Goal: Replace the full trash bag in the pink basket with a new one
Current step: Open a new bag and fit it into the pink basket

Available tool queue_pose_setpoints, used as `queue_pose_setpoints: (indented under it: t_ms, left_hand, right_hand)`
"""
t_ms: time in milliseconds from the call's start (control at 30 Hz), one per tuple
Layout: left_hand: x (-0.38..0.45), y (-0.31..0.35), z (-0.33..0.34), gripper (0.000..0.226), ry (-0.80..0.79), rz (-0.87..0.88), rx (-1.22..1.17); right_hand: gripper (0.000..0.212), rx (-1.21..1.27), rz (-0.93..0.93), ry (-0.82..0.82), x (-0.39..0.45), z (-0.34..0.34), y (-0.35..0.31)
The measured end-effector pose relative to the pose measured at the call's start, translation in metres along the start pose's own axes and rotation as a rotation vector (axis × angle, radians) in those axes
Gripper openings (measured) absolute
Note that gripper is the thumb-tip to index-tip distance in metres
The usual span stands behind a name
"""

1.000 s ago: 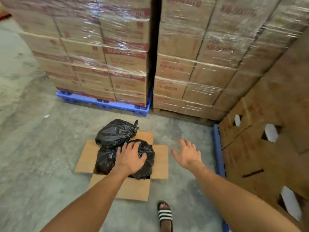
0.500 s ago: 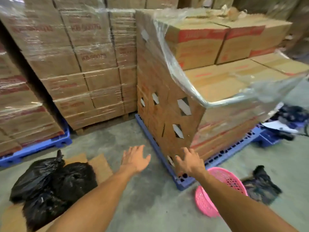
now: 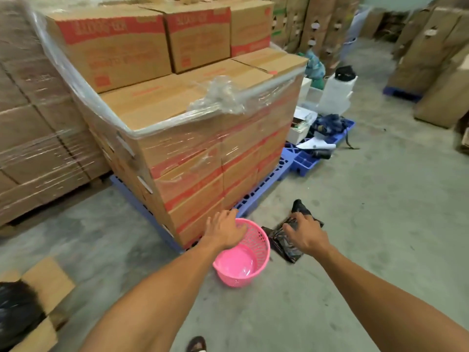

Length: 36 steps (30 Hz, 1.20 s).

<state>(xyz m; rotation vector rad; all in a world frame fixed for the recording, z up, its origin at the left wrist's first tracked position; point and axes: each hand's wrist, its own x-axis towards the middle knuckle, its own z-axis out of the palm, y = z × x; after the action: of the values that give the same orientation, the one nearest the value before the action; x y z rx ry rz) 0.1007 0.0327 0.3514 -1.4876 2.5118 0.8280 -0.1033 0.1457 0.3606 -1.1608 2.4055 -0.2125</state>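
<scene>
The pink basket (image 3: pixel 250 262) stands empty on the concrete floor, with no bag inside it. My left hand (image 3: pixel 224 231) hovers over its far left rim, fingers apart and holding nothing. Just right of the basket lies a flat pile of black trash bags (image 3: pixel 281 243). My right hand (image 3: pixel 305 233) is spread over this pile, fingertips at its top edge, without a closed grip. The full black trash bag (image 3: pixel 17 311) rests on flattened cardboard (image 3: pixel 48 280) at the bottom left corner.
A shrink-wrapped stack of cartons (image 3: pixel 193 138) on a blue pallet (image 3: pixel 261 194) rises directly behind the basket. Clutter sits on another blue pallet (image 3: pixel 319 138) to the right. More carton stacks (image 3: pixel 439 72) stand far right. My sandalled foot (image 3: pixel 196 344) is at the bottom edge.
My view has swung right, away from the full bags on the cardboard. My left hand let go of the full bag and now hovers over the basket; my right hand reached the black bag pile.
</scene>
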Motion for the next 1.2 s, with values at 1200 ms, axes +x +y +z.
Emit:
queue_pose_setpoints:
  t_ms: [1200]
  left_hand:
    - [0.462, 0.175, 0.305, 0.058, -0.064, -0.604, -0.410]
  right_hand:
    - [0.041, -0.388, -0.296, -0.498, 0.563, 0.076, 0.292]
